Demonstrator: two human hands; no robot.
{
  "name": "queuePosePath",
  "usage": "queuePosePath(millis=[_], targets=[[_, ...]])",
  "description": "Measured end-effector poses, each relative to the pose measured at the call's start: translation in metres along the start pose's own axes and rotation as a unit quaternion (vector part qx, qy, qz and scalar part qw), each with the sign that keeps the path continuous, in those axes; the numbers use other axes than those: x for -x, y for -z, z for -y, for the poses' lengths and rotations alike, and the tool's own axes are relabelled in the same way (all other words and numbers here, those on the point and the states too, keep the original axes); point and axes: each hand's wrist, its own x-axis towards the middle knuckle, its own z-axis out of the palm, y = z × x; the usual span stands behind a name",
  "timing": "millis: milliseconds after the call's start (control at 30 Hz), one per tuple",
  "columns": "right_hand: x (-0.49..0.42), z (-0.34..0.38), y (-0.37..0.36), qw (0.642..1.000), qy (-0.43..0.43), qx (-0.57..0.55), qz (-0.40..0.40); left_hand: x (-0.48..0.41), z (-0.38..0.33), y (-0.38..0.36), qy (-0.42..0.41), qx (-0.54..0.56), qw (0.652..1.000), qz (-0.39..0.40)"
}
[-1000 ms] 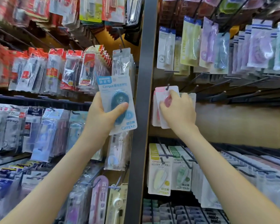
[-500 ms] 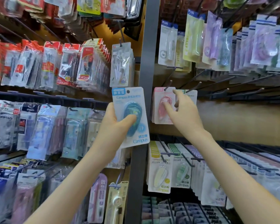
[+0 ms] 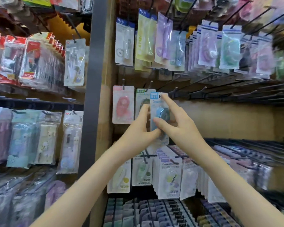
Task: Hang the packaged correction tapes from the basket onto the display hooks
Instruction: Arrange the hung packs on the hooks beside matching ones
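Your left hand (image 3: 142, 128) and right hand (image 3: 175, 122) pinched the unhung blue correction tape pack (image 3: 160, 112); pink pack (image 3: 123, 104), left of them, hung already.

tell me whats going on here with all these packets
A person is stocking a shop display of hanging stationery. Both hands hold a blue correction tape pack: the left hand grips its lower edge, and the right hand steadies it with the index finger up by the hang hole. The pack is not on a hook yet; it is raised in front of a green pack, beside a pink pack already hanging, with an empty hook just to its right.
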Motion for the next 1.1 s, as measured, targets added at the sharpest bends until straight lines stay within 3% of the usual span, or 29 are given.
queuePosePath(millis=[133,200,267,333,467,667,900,1100], targets=[[-0.010,-0.012,0.018,0.996,0.001,0.067,-0.061,-0.015,0.010,-0.009,0.005,0.001,0.998,0.057],[-0.021,-0.019,0.024,0.984,0.009,0.142,-0.105,-0.026,0.017,-0.007,-0.017,-0.109,0.994,-0.005],[-0.033,-0.026,0.027,0.970,0.010,0.207,-0.131,-0.039,0.028,0.001,-0.042,-0.284,0.950,-0.124],[-0.043,-0.031,0.028,0.960,-0.007,0.247,-0.132,-0.047,0.034,0.013,-0.027,-0.407,0.893,-0.189],[-0.049,-0.034,0.026,0.954,-0.025,0.267,-0.136,-0.057,0.042,0.033,0.038,-0.529,0.832,-0.162],[-0.044,-0.029,0.018,0.935,-0.025,0.315,-0.160,-0.067,0.055,0.042,0.099,-0.572,0.807,-0.111],[-0.052,-0.024,0.021,0.921,-0.044,0.334,-0.195,-0.074,0.072,0.048,0.074,-0.584,0.801,-0.107],[-0.047,-0.021,0.015,0.919,-0.064,0.351,-0.169,-0.078,0.072,0.044,0.081,-0.593,0.796,-0.089]])
